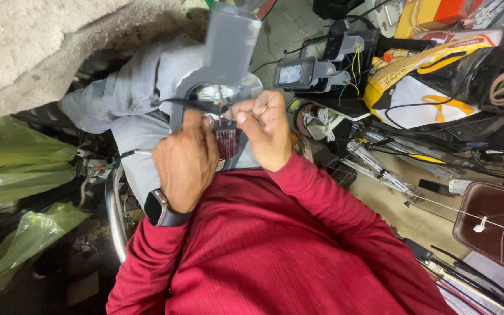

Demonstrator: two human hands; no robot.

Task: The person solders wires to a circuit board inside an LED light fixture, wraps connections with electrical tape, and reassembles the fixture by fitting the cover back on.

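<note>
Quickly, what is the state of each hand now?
Left hand: closed, pinching a thin black wire.
Right hand: closed, pinching wires at the grey device.

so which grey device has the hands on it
The big grey device on the lap: left hand and right hand pinch its wires. The smaller one lies untouched.

1. Setting: cluttered repair workshop, work done at floor level.
2. Evidence: loose wires (354, 64) and opened grey electrical units (304, 73) at upper right.
3. Metal rods and tools (380, 169) strewn on concrete floor (403, 216); green plastic bags (24, 175) at left.
</note>
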